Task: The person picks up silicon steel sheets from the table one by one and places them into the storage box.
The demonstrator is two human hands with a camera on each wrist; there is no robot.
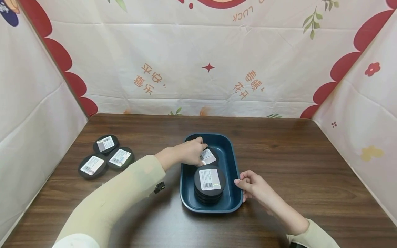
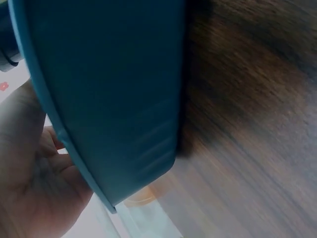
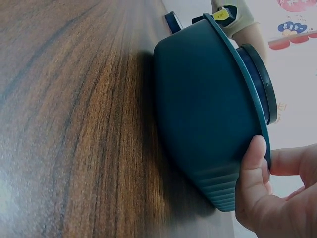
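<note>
A deep blue-green tray (image 1: 234, 206) stands on the table. Inside its near half is a stack of flat black round discs (image 1: 210, 181), the top one bearing a white barcode label. My left hand (image 1: 193, 151) reaches over the tray's left rim and grips another labelled black disc (image 1: 208, 156) just behind that stack; part of this disc is hidden by the fingers. With thumb and fingers my right hand (image 1: 252, 186) pinches the tray's right rim, seen closely in the right wrist view, where the tray wall (image 3: 203, 94) fills the middle.
On the left of the wooden table (image 1: 294, 155) lie three groups of labelled black discs: one at the back (image 1: 105, 144), one nearer left (image 1: 92, 166) and one to the right (image 1: 121, 158). Printed white cloth (image 1: 186, 48) hangs behind the table and along both sides.
</note>
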